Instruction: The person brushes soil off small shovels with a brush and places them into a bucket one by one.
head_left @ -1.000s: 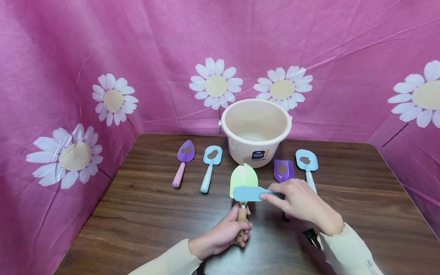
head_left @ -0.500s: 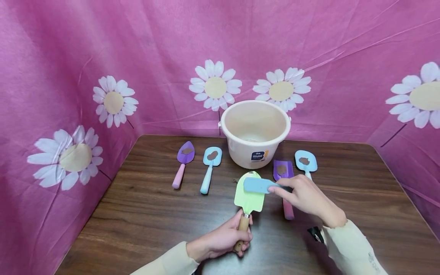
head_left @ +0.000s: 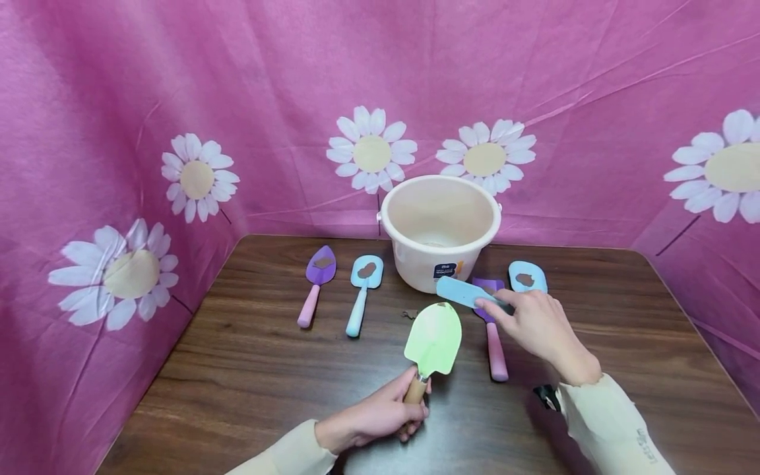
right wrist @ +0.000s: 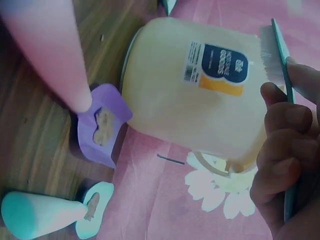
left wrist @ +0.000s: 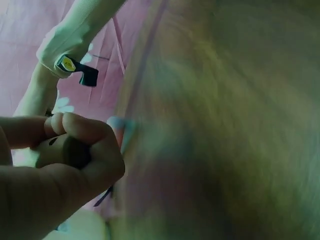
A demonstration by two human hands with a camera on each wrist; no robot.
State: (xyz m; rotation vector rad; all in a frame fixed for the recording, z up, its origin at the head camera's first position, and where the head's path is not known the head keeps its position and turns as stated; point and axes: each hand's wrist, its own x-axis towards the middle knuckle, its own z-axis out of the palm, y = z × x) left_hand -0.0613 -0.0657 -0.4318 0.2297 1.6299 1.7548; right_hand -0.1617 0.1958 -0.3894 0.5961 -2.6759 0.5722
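1. Left hand (head_left: 380,412): fingers curled round the wooden handle of the green trowel (head_left: 436,336), blade pointing away from the person.
2. Right hand (head_left: 543,330): thumb and fingers pinching the flat blue brush (head_left: 458,291), held apart from the green blade; bristles visible in the right wrist view.
3. Square-ended purple trowel (head_left: 497,353), partly behind the brush.
4. Cream bucket (head_left: 415,260), upright beyond the green blade.
5. At left, pointed purple trowel (head_left: 318,277) beside a light-blue trowel (head_left: 356,313), brown patches on both blades.
6. Brown wood-grain table (head_left: 249,369).
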